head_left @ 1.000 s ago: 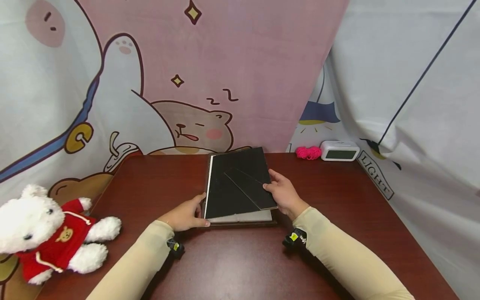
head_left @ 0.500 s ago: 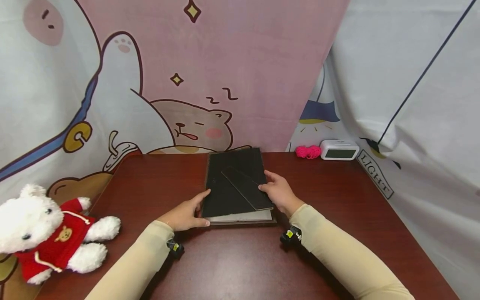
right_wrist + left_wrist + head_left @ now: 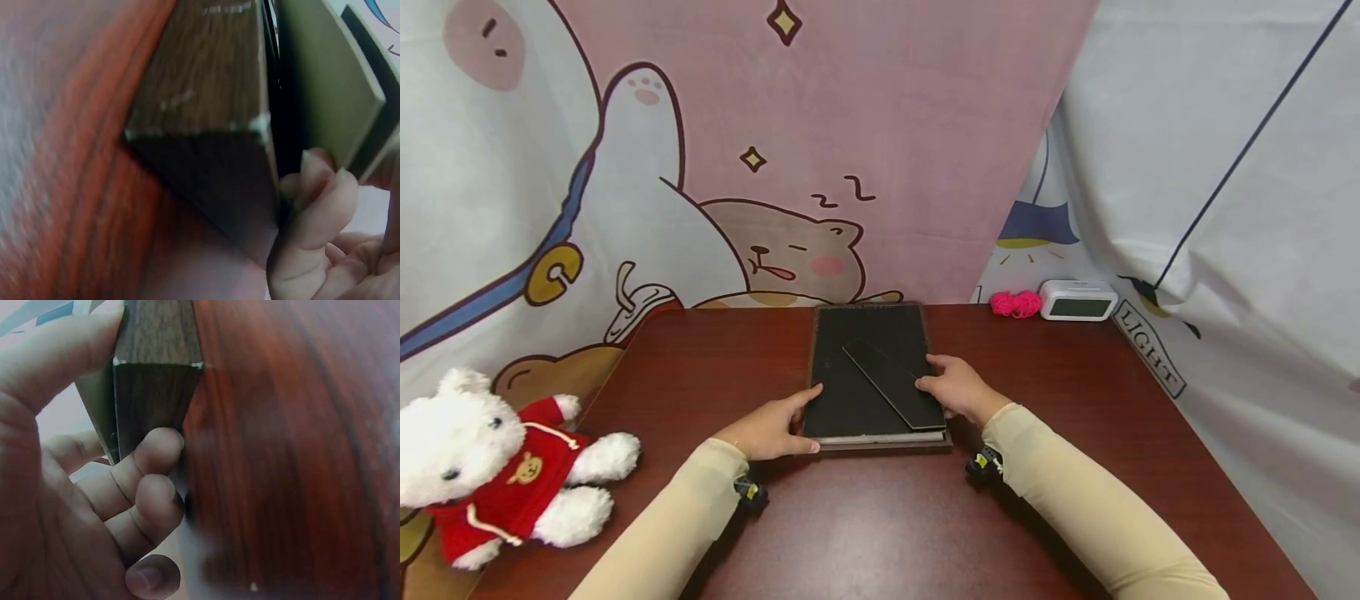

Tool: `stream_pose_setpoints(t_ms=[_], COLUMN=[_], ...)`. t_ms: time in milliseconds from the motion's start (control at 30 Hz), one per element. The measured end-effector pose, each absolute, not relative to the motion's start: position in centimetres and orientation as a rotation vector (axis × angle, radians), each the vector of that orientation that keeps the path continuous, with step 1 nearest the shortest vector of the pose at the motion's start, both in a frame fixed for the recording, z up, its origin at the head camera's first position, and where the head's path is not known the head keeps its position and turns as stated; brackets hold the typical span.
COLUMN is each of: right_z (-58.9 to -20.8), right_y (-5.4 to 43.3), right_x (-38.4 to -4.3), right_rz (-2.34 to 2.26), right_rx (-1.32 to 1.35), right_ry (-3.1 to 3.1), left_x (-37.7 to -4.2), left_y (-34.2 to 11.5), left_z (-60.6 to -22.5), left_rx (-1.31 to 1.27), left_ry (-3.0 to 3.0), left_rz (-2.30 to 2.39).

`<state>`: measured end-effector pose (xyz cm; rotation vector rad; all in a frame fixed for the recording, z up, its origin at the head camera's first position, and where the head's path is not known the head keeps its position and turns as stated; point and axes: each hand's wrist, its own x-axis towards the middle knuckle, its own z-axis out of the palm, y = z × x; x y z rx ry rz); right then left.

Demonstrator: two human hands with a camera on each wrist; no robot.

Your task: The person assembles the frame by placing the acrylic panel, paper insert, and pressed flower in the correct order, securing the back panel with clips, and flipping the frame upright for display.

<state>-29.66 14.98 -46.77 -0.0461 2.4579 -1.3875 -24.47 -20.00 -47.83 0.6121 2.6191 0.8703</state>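
Observation:
A dark wood-grain picture frame (image 3: 886, 448) lies face down on the table, its front edge showing below a black backing board (image 3: 868, 321). A folding stand leg (image 3: 891, 385) slants across that board. My left hand (image 3: 771, 428) grips the frame's near left corner, thumb and fingers around the wooden side (image 3: 156, 394) in the left wrist view. With my right hand (image 3: 962, 390) I pinch the backing board's right edge. In the right wrist view the board (image 3: 331, 81) stands tilted a little off the frame (image 3: 206, 75), fingertips in the gap.
A reddish-brown table (image 3: 850, 533) carries everything. The white plush bear (image 3: 523, 475) in a red hoodie sits at the left edge. Pink yarn (image 3: 1016, 304) and a white digital clock (image 3: 1078, 301) stand at the back right, before a printed curtain (image 3: 925, 150).
The backing board has shifted slightly left and come down over the frame, narrowing the pale strip at its front. My right hand has moved left with it; my left hand stays at the corner.

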Motion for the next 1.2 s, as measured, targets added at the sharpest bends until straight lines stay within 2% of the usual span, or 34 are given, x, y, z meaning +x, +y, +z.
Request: stream_pose_setpoints(t_ms=[833, 1200], right_z=[-45.0, -45.0], right_y=[15.3, 13.3], right_x=[-31.1, -28.9], right_rz=[-0.840, -0.446], right_rx=[-0.236, -0.500], right_ry=[2.553, 2.901], left_x=[-24.9, -25.0], left_y=[-19.5, -19.5], left_z=[-47.4, -47.4], left_rx=[0.595, 0.570], left_ry=[2.582, 2.574], left_rz=[0.831, 0.834])
